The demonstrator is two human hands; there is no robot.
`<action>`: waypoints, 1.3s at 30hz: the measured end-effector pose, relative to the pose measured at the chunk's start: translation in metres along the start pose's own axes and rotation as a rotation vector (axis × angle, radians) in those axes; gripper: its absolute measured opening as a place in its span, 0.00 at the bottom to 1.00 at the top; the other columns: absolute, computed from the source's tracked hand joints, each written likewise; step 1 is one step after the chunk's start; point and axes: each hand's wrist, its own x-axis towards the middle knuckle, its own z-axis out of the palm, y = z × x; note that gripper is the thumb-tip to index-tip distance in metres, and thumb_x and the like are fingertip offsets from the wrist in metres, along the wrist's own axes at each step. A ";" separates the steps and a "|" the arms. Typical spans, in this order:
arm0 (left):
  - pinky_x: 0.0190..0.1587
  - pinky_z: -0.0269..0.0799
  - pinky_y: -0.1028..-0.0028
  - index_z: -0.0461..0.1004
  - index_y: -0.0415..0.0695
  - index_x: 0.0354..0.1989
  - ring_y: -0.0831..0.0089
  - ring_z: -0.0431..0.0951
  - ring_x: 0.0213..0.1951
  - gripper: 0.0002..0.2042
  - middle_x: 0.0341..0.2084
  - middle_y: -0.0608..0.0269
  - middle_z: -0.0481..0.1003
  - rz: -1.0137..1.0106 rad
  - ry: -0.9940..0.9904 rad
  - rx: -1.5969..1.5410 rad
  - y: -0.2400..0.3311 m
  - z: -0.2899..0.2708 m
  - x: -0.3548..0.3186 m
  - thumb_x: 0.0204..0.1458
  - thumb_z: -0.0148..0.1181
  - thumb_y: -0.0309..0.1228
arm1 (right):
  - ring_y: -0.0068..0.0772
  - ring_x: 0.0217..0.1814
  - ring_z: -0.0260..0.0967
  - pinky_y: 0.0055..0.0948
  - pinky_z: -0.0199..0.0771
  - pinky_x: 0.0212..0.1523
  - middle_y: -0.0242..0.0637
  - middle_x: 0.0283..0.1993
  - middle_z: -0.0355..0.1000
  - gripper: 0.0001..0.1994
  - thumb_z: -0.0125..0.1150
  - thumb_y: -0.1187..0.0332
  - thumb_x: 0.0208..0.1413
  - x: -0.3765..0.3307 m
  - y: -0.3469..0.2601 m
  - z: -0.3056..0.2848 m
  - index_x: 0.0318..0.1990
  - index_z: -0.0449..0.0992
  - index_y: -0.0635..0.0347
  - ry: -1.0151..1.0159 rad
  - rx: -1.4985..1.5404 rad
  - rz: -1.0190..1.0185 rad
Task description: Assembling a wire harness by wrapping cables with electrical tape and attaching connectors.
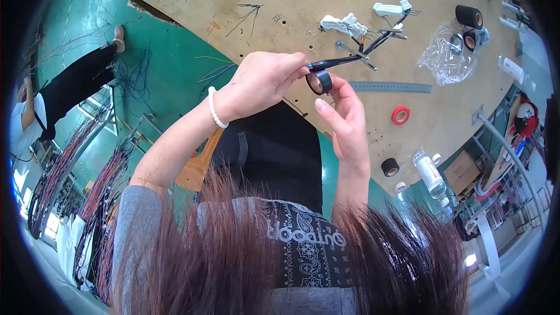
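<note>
A bundle of wires (335, 62), wrapped in black, runs from my hands toward metal pins on the wooden board (280, 0). My left hand (265, 79) is closed around the bundle's near end; loose coloured wire ends (216, 72) stick out behind it to the left. Just under the bundle, beside my left fingertips, is a roll of black tape (318, 83). My right hand (348, 116) has its bent fingers against the roll's right side, partly hidden by it, with the thumb apart below. White connectors (345, 24) sit at the bundle's far end.
A steel ruler (391, 87) and a red tape roll (401, 115) lie right of my hands. Farther right are a plastic bag (446, 61), black tape rolls (468, 16) and a bottle (430, 174). Another person (76, 84) is at the far left, near hanging wires (96, 198).
</note>
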 end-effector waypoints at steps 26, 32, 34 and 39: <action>0.31 0.67 0.82 0.70 0.39 0.44 0.85 0.68 0.27 0.13 0.26 0.72 0.70 -0.408 -0.267 -1.048 0.014 0.030 -0.026 0.66 0.43 0.35 | 0.25 0.47 0.70 0.23 0.69 0.49 0.36 0.43 0.71 0.16 0.48 0.61 0.68 -0.051 0.078 0.095 0.50 0.70 0.68 0.403 -0.413 -0.459; 0.56 0.63 0.75 0.66 0.38 0.60 0.78 0.69 0.50 0.22 0.52 0.61 0.70 -0.200 0.006 -0.787 -0.044 0.065 -0.113 0.67 0.40 0.41 | 0.27 0.25 0.72 0.28 0.76 0.30 0.34 0.23 0.68 0.23 0.37 0.53 0.70 -0.052 0.097 0.073 0.36 0.70 0.64 0.248 0.187 -0.144; 0.61 0.57 0.73 0.68 0.37 0.57 0.73 0.68 0.53 0.24 0.49 0.59 0.71 -0.222 -0.149 -0.805 -0.072 0.091 -0.174 0.67 0.38 0.46 | 0.31 0.25 0.74 0.33 0.78 0.29 0.36 0.23 0.70 0.24 0.38 0.50 0.69 -0.059 0.086 0.073 0.36 0.70 0.64 0.209 0.279 -0.077; 0.39 0.69 0.77 0.70 0.38 0.47 0.79 0.72 0.34 0.13 0.30 0.67 0.73 -0.305 -0.198 -0.555 -0.069 0.102 -0.283 0.61 0.52 0.35 | 0.35 0.30 0.76 0.38 0.81 0.32 0.38 0.31 0.74 0.22 0.41 0.51 0.68 -0.044 0.067 0.057 0.42 0.69 0.65 0.222 0.158 0.033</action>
